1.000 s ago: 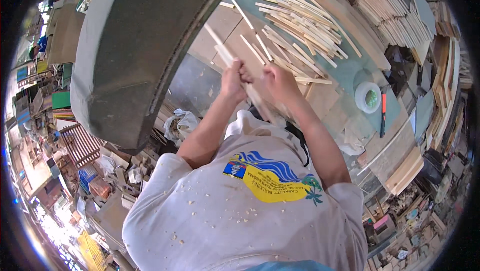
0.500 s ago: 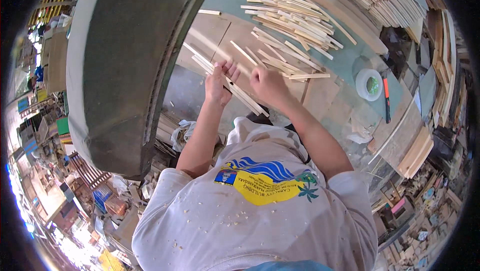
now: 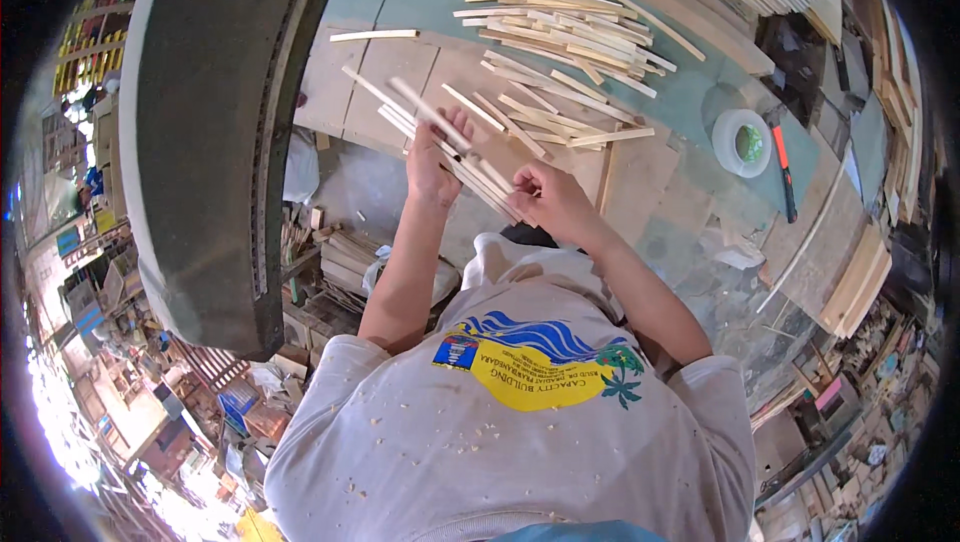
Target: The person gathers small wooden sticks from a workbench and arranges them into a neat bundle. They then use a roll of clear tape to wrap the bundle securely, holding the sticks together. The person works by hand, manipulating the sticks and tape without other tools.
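Only 1 view is marked now: a fisheye camera on the person's head, looking steeply down past the chest onto the tabletop (image 3: 690,92). It sits close above both forearms, which rise from the lower middle. Straight edges bow near the dark round rim, where the cluttered floor (image 3: 150,412) shows at left.

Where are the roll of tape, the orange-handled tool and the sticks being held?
roll of tape (image 3: 741,142), head view, on its white ring.
orange-handled tool (image 3: 781,157), head view, on the handle.
bundle of wooden sticks (image 3: 455,154), head view, mid-length.
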`<state>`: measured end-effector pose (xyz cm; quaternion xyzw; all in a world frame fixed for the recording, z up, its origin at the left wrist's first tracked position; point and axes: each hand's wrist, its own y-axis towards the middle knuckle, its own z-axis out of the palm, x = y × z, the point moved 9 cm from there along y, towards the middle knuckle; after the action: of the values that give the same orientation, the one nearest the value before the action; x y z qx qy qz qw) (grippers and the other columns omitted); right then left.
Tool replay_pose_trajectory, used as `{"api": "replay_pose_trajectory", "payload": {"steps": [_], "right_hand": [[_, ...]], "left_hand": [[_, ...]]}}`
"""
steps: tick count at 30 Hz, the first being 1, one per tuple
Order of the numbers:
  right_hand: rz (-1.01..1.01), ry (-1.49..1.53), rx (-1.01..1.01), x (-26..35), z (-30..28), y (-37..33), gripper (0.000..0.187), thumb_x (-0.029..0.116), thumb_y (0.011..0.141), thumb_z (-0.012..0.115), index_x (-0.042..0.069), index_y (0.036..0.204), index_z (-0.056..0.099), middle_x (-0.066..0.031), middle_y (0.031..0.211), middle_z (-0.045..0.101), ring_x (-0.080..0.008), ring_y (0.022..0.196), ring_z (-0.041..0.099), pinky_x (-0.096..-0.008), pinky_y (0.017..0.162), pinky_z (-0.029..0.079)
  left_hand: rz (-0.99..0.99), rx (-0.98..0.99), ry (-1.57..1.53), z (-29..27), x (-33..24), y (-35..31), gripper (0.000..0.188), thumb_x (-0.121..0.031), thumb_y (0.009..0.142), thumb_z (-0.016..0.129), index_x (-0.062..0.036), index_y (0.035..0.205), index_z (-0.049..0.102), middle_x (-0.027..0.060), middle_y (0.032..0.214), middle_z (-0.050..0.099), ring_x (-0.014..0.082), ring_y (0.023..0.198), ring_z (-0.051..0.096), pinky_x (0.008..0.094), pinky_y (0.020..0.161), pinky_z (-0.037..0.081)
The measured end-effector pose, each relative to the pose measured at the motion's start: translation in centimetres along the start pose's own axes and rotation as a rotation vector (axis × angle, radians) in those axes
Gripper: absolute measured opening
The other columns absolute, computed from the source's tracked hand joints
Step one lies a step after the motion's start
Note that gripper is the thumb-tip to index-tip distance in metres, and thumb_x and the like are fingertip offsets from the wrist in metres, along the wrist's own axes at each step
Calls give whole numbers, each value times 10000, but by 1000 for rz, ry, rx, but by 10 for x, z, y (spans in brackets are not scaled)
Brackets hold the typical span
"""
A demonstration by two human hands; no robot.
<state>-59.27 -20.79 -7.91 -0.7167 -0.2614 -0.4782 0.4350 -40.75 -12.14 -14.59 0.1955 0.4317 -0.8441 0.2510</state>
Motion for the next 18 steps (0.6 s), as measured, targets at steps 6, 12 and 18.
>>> {"api": "replay_pose_trajectory", "payload": {"steps": [6, 12, 18], "right_hand": [[127, 165, 173, -31, 15, -12, 316, 173, 873, 759, -28, 1098, 667, -134, 940, 731, -202, 858, 707, -342, 780, 557], [173, 340, 262, -24, 18, -29, 269, 140, 920, 715, -42, 1112, 665, -57, 903, 698, -129, 802, 638, -289, 722, 524], [205, 305, 361, -35, 9, -43, 191, 149, 946, 671, -17, 1039, 686, -37, 812, 653, -106, 732, 584, -275, 679, 492]], "left_hand": [[-63, 100, 11, 18, 7, -13, 408, -320, 1102, 407, 15, 1325, 475, 193, 1341, 579, 309, 1254, 591, 444, 1100, 503], [-165, 254, -30, 41, 17, -24, 444, -344, 1102, 395, 6, 1373, 430, 221, 1435, 509, 350, 1332, 536, 470, 1101, 496], [-200, 286, 136, 60, 39, -23, 456, -326, 1097, 404, -2, 1418, 416, 205, 1416, 519, 332, 1352, 508, 476, 1111, 478]]}}
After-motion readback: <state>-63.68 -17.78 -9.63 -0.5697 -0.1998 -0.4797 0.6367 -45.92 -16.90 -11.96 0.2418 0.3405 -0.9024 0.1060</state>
